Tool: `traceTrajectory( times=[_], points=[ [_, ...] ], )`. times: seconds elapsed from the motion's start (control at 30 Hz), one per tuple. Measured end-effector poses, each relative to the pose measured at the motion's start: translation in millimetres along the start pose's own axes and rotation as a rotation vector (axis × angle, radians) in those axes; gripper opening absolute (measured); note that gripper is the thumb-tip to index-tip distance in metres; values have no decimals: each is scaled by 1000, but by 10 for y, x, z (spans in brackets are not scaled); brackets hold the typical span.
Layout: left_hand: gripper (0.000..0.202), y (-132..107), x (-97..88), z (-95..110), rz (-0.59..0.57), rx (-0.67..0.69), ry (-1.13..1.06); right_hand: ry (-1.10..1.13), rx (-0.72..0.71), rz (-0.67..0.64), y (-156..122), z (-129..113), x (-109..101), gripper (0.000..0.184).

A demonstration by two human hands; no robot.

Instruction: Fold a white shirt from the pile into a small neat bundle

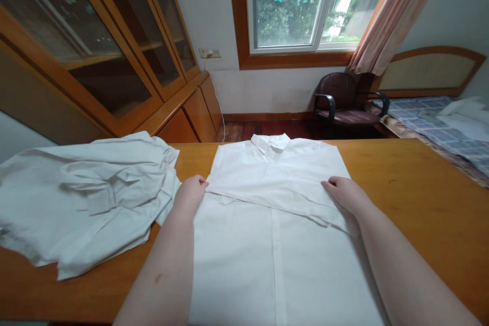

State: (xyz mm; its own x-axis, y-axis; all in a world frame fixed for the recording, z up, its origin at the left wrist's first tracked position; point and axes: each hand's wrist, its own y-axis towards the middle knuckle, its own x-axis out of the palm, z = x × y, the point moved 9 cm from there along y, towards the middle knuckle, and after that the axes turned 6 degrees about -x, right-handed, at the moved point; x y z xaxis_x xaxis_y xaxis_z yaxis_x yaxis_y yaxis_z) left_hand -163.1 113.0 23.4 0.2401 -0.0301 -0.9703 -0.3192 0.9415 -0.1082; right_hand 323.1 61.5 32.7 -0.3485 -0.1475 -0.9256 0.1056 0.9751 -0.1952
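A white button-up shirt (237, 249) lies front side up on the wooden table (412, 204), its collar pointing toward the window. Across its chest lies a layer of white cloth, apparently the sleeves, with a loose slanting lower edge. My left hand (194, 186) pinches this cloth at the shirt's left edge. On the opposite side, my right hand (342, 191) pinches the cloth near the right edge, where some fabric hangs below the wrist. The placket runs down the middle toward me, and the shirt's bottom hem is out of view.
A crumpled white garment (110, 188) covers the table's left part. Beyond the table stand a glass-doored cabinet (153, 91), a dark red armchair (340, 99) and a bed (454, 122) with a checked cover. A white cord (216, 91) hangs from the wall socket.
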Motion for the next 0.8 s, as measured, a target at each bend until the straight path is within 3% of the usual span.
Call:
traceTrajectory(
  times=[0.17, 0.3, 0.43, 0.57, 0.8],
  points=[
    [22, -2, -17, -9, 20, -34, -21, -20, 7, 13, 12, -2, -2, 35],
    [30, -20, -97, 121, 116, -10, -219, -26, -33, 21, 0, -53, 20, 35],
    [37, 30, -20, 243, 83, 52, -376, -22, -48, 13, -4, -72, 33, 36],
    [43, 91, 10, 204, 81, 61, -465, -22, -49, 40, 13, -50, 7, 35],
    [39, 89, -10, 192, 111, 84, -265, -23, 25, 63, 26, 47, -13, 37]
  ],
)
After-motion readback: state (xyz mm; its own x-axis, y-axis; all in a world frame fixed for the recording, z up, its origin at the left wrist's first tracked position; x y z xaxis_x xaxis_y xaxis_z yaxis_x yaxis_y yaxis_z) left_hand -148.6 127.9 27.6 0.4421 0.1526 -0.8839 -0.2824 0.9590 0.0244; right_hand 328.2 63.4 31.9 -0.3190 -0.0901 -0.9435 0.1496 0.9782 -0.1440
